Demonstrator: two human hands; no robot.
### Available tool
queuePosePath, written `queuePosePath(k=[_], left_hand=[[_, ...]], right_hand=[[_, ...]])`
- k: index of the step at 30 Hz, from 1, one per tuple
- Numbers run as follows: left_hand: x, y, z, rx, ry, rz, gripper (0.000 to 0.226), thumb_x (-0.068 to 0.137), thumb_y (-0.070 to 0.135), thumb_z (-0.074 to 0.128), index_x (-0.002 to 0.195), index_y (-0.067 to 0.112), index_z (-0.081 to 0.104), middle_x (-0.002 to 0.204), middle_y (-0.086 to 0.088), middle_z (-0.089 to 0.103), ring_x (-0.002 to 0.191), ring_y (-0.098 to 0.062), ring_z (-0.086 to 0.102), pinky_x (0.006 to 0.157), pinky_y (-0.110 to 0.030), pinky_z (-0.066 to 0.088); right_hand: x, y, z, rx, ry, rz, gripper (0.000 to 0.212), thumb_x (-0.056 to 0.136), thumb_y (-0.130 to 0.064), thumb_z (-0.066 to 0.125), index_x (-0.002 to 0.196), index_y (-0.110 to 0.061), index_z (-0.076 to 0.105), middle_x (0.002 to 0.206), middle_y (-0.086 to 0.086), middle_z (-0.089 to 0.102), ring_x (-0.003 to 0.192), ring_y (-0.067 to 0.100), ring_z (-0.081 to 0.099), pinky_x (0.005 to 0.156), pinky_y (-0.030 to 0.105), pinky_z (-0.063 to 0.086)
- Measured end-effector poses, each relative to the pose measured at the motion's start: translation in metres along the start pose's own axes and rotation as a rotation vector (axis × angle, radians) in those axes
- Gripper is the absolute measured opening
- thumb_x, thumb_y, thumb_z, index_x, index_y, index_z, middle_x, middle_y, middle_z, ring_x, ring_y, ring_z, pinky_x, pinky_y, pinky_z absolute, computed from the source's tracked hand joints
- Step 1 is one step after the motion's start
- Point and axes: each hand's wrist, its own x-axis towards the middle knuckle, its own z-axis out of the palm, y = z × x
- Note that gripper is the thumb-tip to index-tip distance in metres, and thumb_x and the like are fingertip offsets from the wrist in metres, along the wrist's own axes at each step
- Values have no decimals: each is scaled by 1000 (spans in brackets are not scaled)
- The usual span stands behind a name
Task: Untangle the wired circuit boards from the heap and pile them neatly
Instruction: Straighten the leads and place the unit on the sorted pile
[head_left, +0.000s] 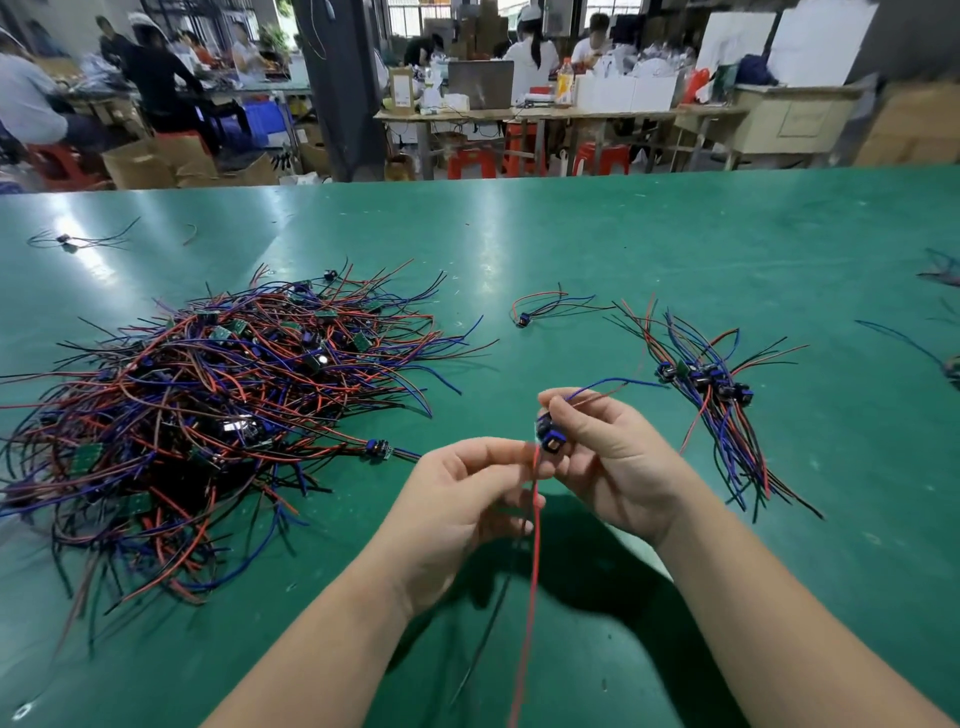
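Dangling closest to the viewer, a red wire (527, 597) and a thinner black wire (491, 618) drop from the hands toward the near edge of the green workbench (571, 249), both a little blurred. They belong to the wired circuit board (549, 432), which is held above the near middle of the bench, clear of the surface. The right hand (613, 462) has its fingers curled round the small dark-and-blue module, and its thumb and forefinger pinch the blue and brownish leads that arc off toward the right. The left hand (462, 499) has its fingers curled in, thumb and fingertip nipping the red wire just below the module. That split grip looks meant to draw the two sets of leads straight in opposite directions, so the piece lies flat with its wires parallel before it is set down. On the left half of the bench sprawls the heap (208, 415), a dense tangle of red, blue and black wires with green boards showing through, most of it not yet sorted. Toward the right edge lies the neat pile (714, 387), modules side by side and wires fanned the same way, which is probably where the held piece belongs. A lone wired board (522, 318) lies between heap and pile, further back, and another stray (65, 241) sits near the far left corner.
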Motion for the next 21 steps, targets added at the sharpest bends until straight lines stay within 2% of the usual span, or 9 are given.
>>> queuePosePath(k=[3, 5, 8, 11, 15, 17, 21], left_hand=[[2, 5, 0, -73, 43, -68, 25, 68, 33, 67, 75, 12, 77, 77, -7, 73, 58, -13, 65, 53, -22, 54], [1, 5, 0, -19, 68, -34, 25, 60, 36, 72, 70, 14, 78, 73, -6, 72, 60, -15, 68, 53, -21, 53], [0, 0, 0, 24, 124, -11, 23, 57, 27, 77, 71, 8, 76, 68, -8, 71, 58, -14, 67, 52, -20, 52], [0, 0, 1, 18, 138, -40, 6, 67, 15, 75, 66, 9, 76, 64, -8, 69, 54, -14, 65, 51, -22, 54], [0, 2, 1, 98, 127, -55, 20, 80, 2, 69, 61, 7, 74, 54, -5, 62, 46, -13, 58, 49, -23, 53], [-1, 2, 2, 154, 109, -54, 17, 79, 0, 70, 63, 5, 72, 54, -6, 62, 45, -13, 56, 48, -22, 52], [-4, 0, 4, 275, 28, -101, 9, 77, 2, 72, 69, 3, 69, 54, -4, 63, 43, -11, 55, 45, -19, 47]], right_hand=[[-2, -2, -5, -143, -39, -9, 20, 64, -7, 68, 83, -8, 73, 64, 4, 62, 55, 10, 61, 51, 19, 51], [-2, 1, -6, -314, 1, -49, 28, 59, -11, 73, 88, -9, 70, 64, 3, 62, 57, 9, 60, 54, 18, 49], [-1, 6, -5, -424, 25, -92, 21, 58, -14, 74, 79, -11, 71, 61, 2, 65, 54, 9, 59, 54, 17, 47], [0, 4, -6, -424, -4, -36, 10, 56, -16, 74, 65, -11, 74, 58, 2, 65, 52, 10, 58, 53, 17, 47], [-2, 0, -10, -491, -1, 27, 17, 53, -19, 77, 60, -8, 66, 54, 3, 61, 45, 10, 52, 46, 17, 42], [0, -3, -11, -493, 58, 25, 16, 57, -17, 75, 59, -8, 62, 52, 3, 59, 42, 9, 52, 43, 16, 41], [7, -22, -28, -335, 311, -37, 12, 72, -8, 71, 71, -4, 60, 52, 2, 62, 42, 6, 55, 41, 14, 44]])
